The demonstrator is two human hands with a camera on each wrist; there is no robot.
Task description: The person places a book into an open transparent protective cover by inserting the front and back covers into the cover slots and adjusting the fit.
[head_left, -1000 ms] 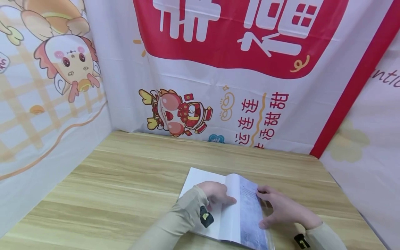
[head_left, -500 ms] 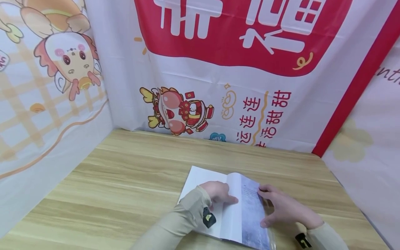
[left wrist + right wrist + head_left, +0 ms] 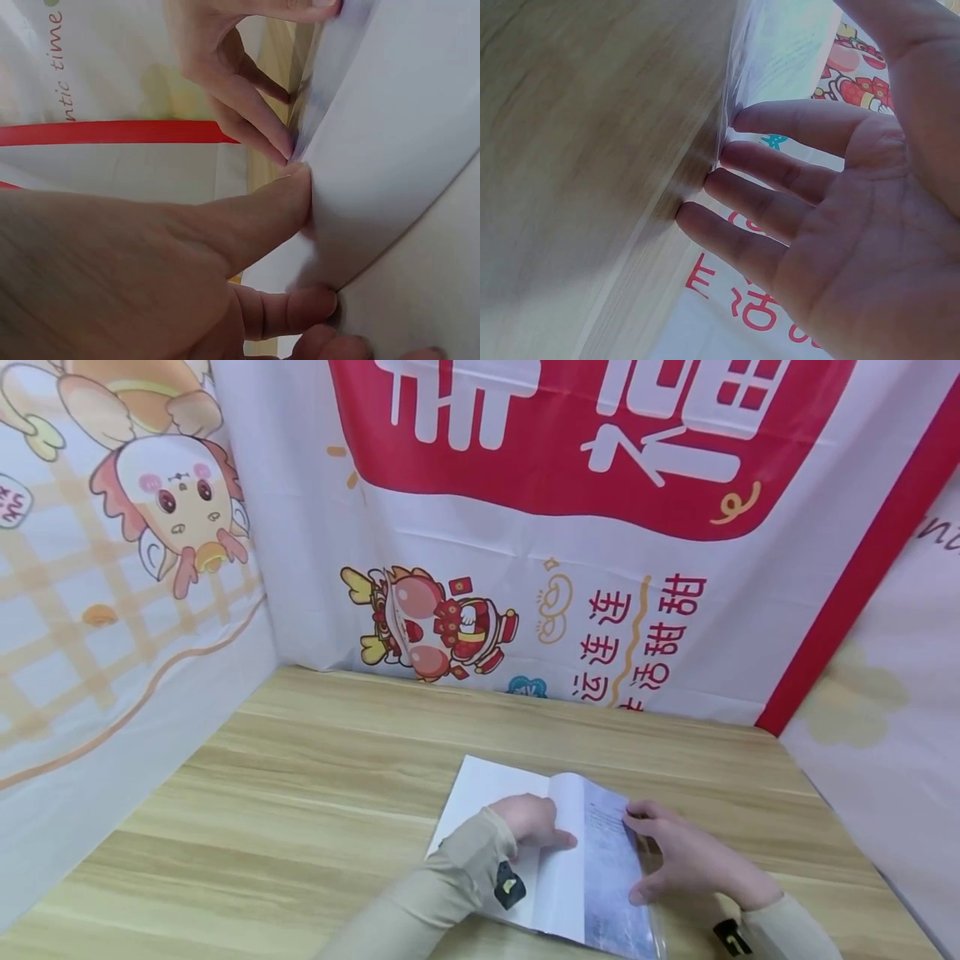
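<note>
A book (image 3: pixel 615 877) lies spread on the table, its blank white page at left and a bluish-grey printed page at right. Between them a white page strip (image 3: pixel 562 877) bulges up along the gutter. My left hand (image 3: pixel 525 818) rests on the white paper, thumb extended onto the strip and fingertips down near the gutter line in the left wrist view. At the right edge, my right hand (image 3: pixel 686 856) touches the book with spread fingertips. Clear plastic (image 3: pixel 739 60) shows along that edge in the right wrist view, the straight fingers (image 3: pixel 761 199) against it.
The wood-grain table (image 3: pixel 300 793) stretches left of and behind the book. A printed cloth (image 3: pixel 450 543) with a red panel hangs along the back, and more cloth (image 3: pixel 150 568) walls the left side.
Both hands and the book keep their places relative to each other. The whole head view has shifted slightly, with everything sitting a little farther right.
</note>
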